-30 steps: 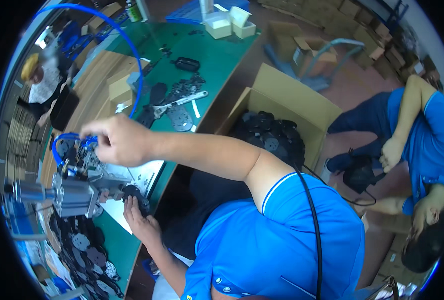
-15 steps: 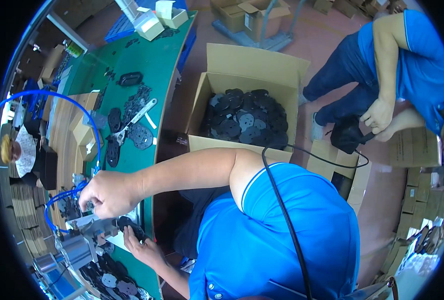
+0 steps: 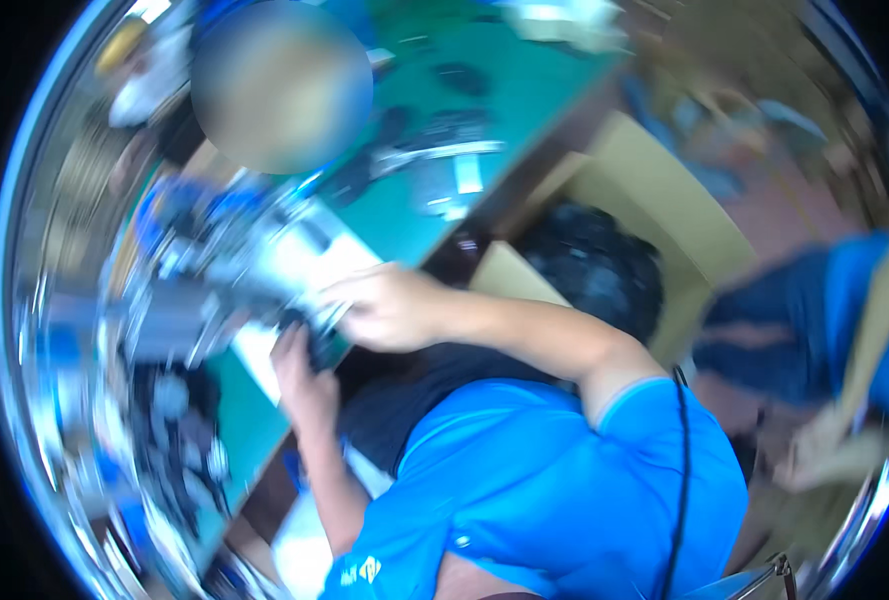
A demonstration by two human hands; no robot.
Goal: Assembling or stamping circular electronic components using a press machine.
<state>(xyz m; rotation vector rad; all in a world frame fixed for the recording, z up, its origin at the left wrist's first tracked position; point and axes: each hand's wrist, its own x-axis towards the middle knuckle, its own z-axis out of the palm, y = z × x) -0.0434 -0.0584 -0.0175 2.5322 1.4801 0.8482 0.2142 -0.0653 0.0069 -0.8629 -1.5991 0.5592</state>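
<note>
The picture is smeared by motion. My left hand (image 3: 304,385) grips a dark flat part (image 3: 318,346) at the front of the metal bench machine (image 3: 179,315). Close beside it, on the right, is my right hand (image 3: 389,308), with its fingers bent toward the same part. Whether those fingers hold anything is lost in the blur. A pale plate (image 3: 314,250) lies by the machine on the green table (image 3: 404,235).
Dark flat parts (image 3: 169,430) lie heaped left of my left hand. A wrench (image 3: 434,153) rests farther up the table. An open carton (image 3: 664,190) of black parts stands to the right. Beyond it is a person in blue (image 3: 854,300). A black cable (image 3: 680,480) crosses my sleeve.
The view has swung, shifting the table and carton. My right hand has come away from the top of the machine, down beside my left hand, which stays at the dark part.
</note>
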